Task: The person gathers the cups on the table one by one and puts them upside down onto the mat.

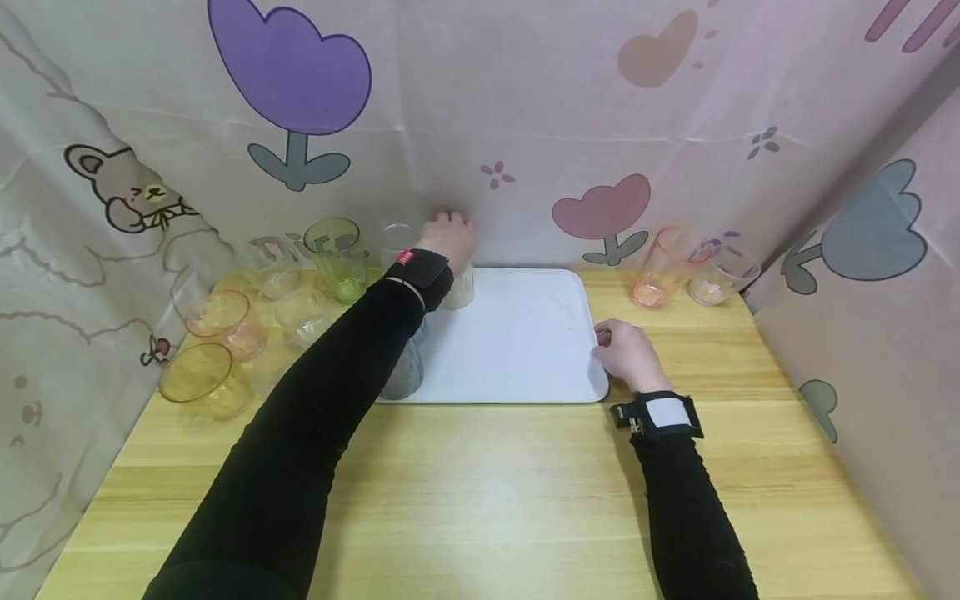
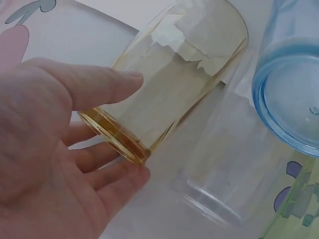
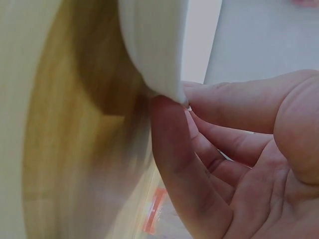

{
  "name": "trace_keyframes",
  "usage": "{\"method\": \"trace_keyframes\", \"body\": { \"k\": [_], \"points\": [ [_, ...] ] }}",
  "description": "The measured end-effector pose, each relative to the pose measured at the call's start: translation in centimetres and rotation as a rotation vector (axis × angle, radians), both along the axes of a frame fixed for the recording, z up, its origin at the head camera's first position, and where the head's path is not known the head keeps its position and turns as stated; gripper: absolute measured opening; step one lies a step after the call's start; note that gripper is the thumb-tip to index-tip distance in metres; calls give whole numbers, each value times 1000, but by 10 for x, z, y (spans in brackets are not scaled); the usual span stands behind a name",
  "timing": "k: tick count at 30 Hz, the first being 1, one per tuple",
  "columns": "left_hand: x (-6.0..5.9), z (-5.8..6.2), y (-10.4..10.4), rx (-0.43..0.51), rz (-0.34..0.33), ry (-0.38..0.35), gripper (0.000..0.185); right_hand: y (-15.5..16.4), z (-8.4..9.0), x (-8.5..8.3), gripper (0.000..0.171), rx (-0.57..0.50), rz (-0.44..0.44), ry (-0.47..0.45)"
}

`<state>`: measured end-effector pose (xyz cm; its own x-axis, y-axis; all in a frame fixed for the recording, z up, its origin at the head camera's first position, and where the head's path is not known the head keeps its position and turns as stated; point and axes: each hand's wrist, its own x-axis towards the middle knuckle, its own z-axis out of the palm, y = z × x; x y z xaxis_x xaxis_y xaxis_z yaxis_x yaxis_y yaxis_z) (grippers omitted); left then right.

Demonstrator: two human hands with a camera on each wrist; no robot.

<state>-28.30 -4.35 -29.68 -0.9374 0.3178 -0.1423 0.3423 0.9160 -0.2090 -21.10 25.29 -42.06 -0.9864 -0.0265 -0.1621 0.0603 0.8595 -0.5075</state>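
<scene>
Yellow cup (image 2: 169, 84) gripped by the left hand (image 2: 55, 149) at the tray's (image 1: 517, 333) far corner.
Right hand (image 1: 628, 354) pinches the tray's right edge; a blue cup (image 2: 291, 94) stands beside.

Head view high above table (image 1: 525, 500), facing down, 2 wrist views close-up, sharing white tray (image 1: 517, 333).

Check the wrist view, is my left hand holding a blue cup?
No, the left hand grips a yellow cup; the blue cup stands beside it, untouched.

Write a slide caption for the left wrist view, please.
Left hand holds a yellow cup beside clear and blue cups.
</scene>
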Motion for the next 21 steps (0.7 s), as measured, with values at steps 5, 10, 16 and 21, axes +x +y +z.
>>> {"method": "trace_keyframes", "body": {
  "k": [5, 10, 16, 21],
  "points": [
    [3, 8, -4, 30, -15, 3, 49, -1, 0, -1, 45, -4, 8, -8],
    [15, 31, -7, 123, -86, -9, 41, 0, 1, 0, 46, -3, 14, -20],
    [38, 65, -16, 286, -61, -86, 51, 4, 1, -1, 46, -2, 39, 0],
    [64, 84, -34, 435, -36, -69, 62, 4, 1, 0, 45, -7, 48, 1]
  ]
}}
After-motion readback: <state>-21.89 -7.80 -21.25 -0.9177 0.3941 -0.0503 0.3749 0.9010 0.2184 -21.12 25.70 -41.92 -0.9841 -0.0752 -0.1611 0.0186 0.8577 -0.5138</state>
